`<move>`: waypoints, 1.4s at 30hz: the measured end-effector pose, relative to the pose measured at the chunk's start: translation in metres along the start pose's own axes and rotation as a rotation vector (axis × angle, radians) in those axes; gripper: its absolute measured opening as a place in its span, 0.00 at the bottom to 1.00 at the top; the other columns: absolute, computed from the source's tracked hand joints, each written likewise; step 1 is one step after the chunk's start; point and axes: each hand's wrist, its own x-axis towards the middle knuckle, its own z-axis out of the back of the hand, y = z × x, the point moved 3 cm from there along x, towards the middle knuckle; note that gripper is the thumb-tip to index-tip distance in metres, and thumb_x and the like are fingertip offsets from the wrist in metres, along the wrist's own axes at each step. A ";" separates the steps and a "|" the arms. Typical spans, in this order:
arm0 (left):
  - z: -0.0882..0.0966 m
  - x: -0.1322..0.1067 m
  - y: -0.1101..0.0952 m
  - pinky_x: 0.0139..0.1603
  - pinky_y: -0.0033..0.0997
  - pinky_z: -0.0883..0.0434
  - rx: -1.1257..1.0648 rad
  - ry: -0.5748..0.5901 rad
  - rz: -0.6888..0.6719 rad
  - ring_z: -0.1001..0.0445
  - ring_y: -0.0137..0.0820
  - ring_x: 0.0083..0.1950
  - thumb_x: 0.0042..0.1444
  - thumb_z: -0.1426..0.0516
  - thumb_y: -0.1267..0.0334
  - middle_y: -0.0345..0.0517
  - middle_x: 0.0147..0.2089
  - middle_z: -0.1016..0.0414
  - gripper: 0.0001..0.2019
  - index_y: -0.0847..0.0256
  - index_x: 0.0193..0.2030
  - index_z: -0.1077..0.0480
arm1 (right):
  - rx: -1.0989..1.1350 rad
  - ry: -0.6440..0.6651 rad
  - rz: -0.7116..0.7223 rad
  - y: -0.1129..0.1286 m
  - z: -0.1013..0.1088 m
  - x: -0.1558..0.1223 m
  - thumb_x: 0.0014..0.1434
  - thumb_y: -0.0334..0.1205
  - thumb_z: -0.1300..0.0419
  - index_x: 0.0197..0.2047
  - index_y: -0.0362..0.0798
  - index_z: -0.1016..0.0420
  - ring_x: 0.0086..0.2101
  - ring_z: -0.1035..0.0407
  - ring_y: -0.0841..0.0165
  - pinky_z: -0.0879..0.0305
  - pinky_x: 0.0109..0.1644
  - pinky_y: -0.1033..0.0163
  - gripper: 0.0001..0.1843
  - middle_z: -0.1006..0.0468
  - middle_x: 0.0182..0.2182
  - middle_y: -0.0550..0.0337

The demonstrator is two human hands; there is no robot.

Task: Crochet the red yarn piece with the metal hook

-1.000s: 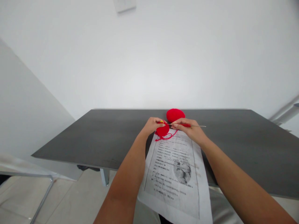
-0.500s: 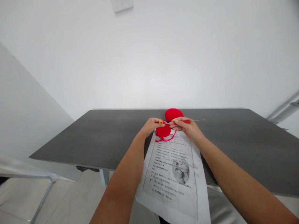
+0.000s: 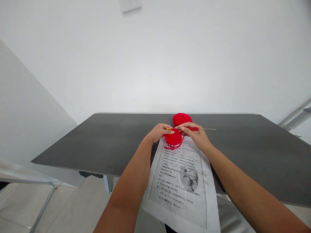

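Note:
My left hand [image 3: 159,132] pinches the upper left edge of a round red crochet piece [image 3: 173,138]. A small yellow stitch marker [image 3: 168,129] sits at that edge beside my fingers. Between the fingers of my right hand [image 3: 194,132] is a crochet hook with a red grip [image 3: 193,128]; its thin shaft sticks out to the right, and its other end meets the top edge of the piece. Loose red yarn [image 3: 173,147] hangs below the piece. Just behind my hands a red ball of yarn [image 3: 182,119] rests on the table.
A printed sheet of paper [image 3: 179,194] with a round picture lies over the front edge of the dark table [image 3: 97,142] and down toward my lap. A white wall [image 3: 155,64] stands behind the table. A metal frame [image 3: 43,207] is on the floor at left.
The red crochet piece has turned flatter toward me and shifted slightly right. The hook has tilted a little, and its tip has drawn in at the piece's edge. The view has shifted slightly.

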 end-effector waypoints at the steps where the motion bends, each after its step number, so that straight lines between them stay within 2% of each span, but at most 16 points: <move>1: -0.001 0.000 0.000 0.33 0.27 0.32 0.007 0.008 0.002 0.27 0.26 0.27 0.31 0.30 0.63 0.47 0.26 0.23 0.15 0.68 0.28 0.23 | -0.037 0.013 0.020 0.002 -0.001 0.000 0.52 0.50 0.36 0.34 0.50 0.20 0.38 0.26 0.63 0.30 0.46 0.56 0.12 0.18 0.35 0.56; 5: -0.001 0.001 0.000 0.34 0.28 0.31 0.045 -0.021 -0.012 0.27 0.28 0.27 0.31 0.30 0.61 0.47 0.26 0.23 0.16 0.68 0.29 0.23 | -0.111 0.045 0.075 0.004 -0.002 0.001 0.53 0.50 0.37 0.35 0.51 0.20 0.43 0.26 0.61 0.34 0.52 0.53 0.13 0.18 0.38 0.56; 13: 0.002 0.006 0.000 0.35 0.28 0.33 0.240 -0.081 -0.085 0.28 0.28 0.29 0.35 0.32 0.60 0.44 0.27 0.23 0.13 0.66 0.29 0.23 | -0.077 0.060 0.024 0.000 0.001 0.002 0.54 0.51 0.38 0.35 0.49 0.21 0.39 0.27 0.62 0.32 0.48 0.55 0.14 0.19 0.36 0.55; 17: 0.003 0.004 -0.006 0.38 0.29 0.33 0.273 -0.082 -0.122 0.27 0.29 0.32 0.37 0.33 0.60 0.47 0.33 0.22 0.14 0.66 0.31 0.23 | -0.004 0.080 -0.007 -0.002 0.002 0.002 0.54 0.51 0.38 0.35 0.49 0.22 0.38 0.27 0.63 0.31 0.47 0.56 0.14 0.20 0.35 0.56; 20: 0.001 0.002 -0.009 0.40 0.30 0.33 0.245 -0.071 -0.131 0.27 0.29 0.35 0.39 0.33 0.60 0.50 0.38 0.21 0.15 0.67 0.33 0.24 | 0.000 0.083 -0.017 -0.003 0.002 0.001 0.54 0.51 0.38 0.34 0.49 0.22 0.37 0.27 0.64 0.31 0.46 0.57 0.14 0.21 0.34 0.57; 26: -0.001 0.003 -0.008 0.42 0.31 0.33 0.132 -0.067 -0.166 0.27 0.28 0.34 0.38 0.33 0.63 0.44 0.32 0.24 0.25 0.66 0.47 0.26 | 0.002 0.066 -0.016 -0.005 0.001 0.002 0.53 0.52 0.37 0.33 0.49 0.23 0.36 0.27 0.65 0.30 0.45 0.58 0.14 0.21 0.34 0.57; 34: -0.001 0.004 -0.005 0.40 0.30 0.33 0.010 -0.070 -0.171 0.27 0.29 0.35 0.37 0.32 0.65 0.46 0.35 0.23 0.29 0.65 0.51 0.28 | -0.014 0.034 0.065 -0.006 0.000 0.001 0.55 0.50 0.38 0.36 0.49 0.22 0.37 0.27 0.65 0.29 0.45 0.57 0.13 0.21 0.36 0.57; 42: -0.006 0.005 -0.004 0.37 0.28 0.35 0.009 -0.045 -0.156 0.30 0.24 0.30 0.37 0.34 0.69 0.40 0.30 0.27 0.28 0.66 0.50 0.28 | -0.218 0.042 0.194 -0.007 -0.002 0.001 0.58 0.42 0.41 0.36 0.50 0.24 0.39 0.29 0.64 0.35 0.47 0.57 0.07 0.22 0.35 0.58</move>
